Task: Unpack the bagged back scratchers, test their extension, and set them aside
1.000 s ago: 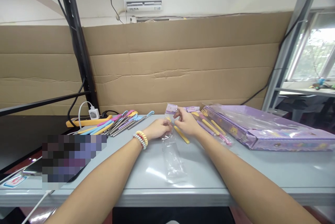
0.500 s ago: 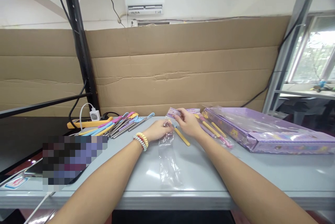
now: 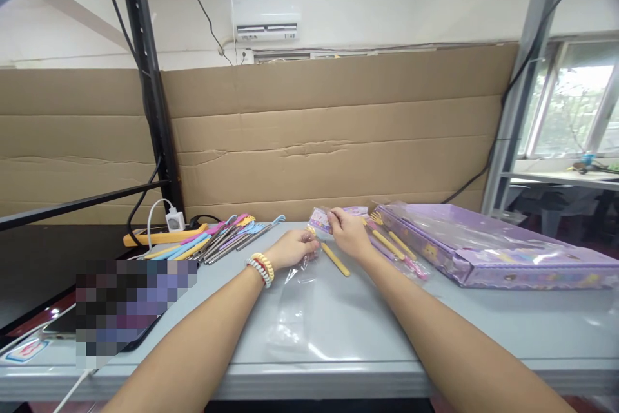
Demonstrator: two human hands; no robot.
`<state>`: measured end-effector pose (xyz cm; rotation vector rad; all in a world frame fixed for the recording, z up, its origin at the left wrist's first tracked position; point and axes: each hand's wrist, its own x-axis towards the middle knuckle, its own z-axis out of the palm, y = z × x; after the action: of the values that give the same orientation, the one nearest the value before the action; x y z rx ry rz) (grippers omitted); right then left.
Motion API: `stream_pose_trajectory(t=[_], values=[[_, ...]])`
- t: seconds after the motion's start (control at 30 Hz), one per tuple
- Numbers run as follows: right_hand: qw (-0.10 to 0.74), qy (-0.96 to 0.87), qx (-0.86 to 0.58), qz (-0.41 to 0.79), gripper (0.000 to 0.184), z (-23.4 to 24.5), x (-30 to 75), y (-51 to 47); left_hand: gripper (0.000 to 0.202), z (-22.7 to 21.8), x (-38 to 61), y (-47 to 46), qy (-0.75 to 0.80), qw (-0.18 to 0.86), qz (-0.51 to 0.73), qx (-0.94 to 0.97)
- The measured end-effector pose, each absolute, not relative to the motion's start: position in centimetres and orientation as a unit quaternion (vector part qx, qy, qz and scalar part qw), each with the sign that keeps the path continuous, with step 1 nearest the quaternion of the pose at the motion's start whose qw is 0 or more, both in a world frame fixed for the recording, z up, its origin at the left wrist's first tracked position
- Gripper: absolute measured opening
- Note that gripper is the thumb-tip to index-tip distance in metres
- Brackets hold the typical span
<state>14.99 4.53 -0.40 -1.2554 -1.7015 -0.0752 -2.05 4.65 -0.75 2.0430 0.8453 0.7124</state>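
Observation:
My left hand [image 3: 294,249] is closed in a pinch on a clear plastic bag [image 3: 290,316], which trails down over the grey table toward its front edge. Just right of those fingers lies a yellow-handled utensil [image 3: 335,259]; its head is hard to make out near the fingertips. My right hand [image 3: 349,232] is closed at a purple printed card [image 3: 319,218], whose left part shows beyond the fingers. Close by on the right, yellow forks [image 3: 389,240] and purple and pink utensils in clear wrapping [image 3: 413,266] lie together.
A shallow purple box [image 3: 512,258] with clear film stands on the right. To the left is a pile of colourful metal-ended utensils [image 3: 232,239], beside a yellow power strip [image 3: 169,237] with a white plug. A blurred-out device [image 3: 135,310] lies at front left. Cardboard [image 3: 329,136] walls the back.
The bag's hanging lower part has swung left and spread over the table. My right hand stays at the card, slightly farther from the left. The whole view has tilted up a little.

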Motion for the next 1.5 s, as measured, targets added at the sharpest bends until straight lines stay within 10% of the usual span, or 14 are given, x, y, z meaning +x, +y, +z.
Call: stream_pose_trajectory(t=[0.43,1.5], values=[[0.591,-0.648,-0.457,0.151,0.038,-0.5,14.9,5.0,0.024,-0.1,-2.2,4.1,0.322,0.391,0.272,0.818],[0.487,-0.711,-0.466,0.203,0.041,0.4,14.4,3.6,0.047,0.5,-1.6,3.5,0.366,0.396,0.342,0.769]])
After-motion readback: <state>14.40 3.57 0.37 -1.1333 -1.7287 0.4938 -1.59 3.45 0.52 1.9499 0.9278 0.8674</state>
